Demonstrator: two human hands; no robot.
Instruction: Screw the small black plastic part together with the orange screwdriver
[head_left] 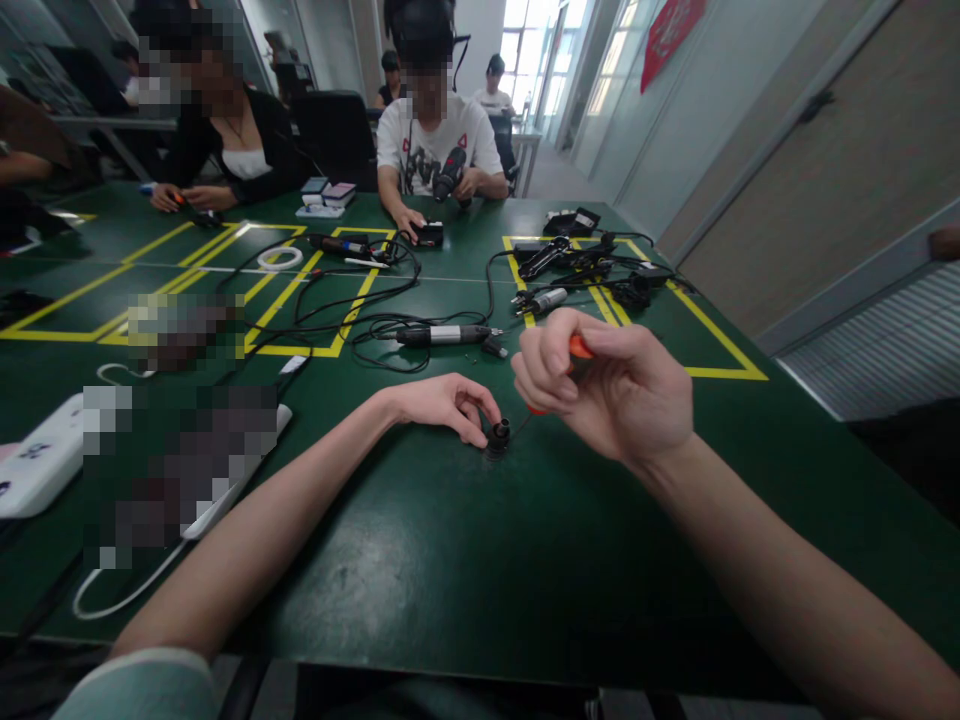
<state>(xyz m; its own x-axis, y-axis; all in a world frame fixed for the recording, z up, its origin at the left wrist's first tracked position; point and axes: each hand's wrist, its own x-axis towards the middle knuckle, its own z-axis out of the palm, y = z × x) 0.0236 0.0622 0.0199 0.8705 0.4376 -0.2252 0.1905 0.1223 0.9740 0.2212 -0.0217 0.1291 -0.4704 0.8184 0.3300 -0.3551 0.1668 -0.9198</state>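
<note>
My left hand (454,405) pinches a small black round part (498,440) with a short upright tube, which stands on the green table (390,530). My right hand (607,380) is closed around the orange handle of a screwdriver (580,348). Its thin shaft slants down to the left, with the tip close to the black part; whether the two touch I cannot tell. Just beyond my hands lies a black and silver pen-shaped electric tool (446,335) with a cord. A small black piece (494,346) rests beside its tip.
Black cables and tools (570,260) crowd the far right, within yellow tape lines (720,345). A white tape roll (280,259) lies at the back left. Phones and a white case (45,455) are on the near left. Across the table, a person (435,140) holds a power drill (450,175).
</note>
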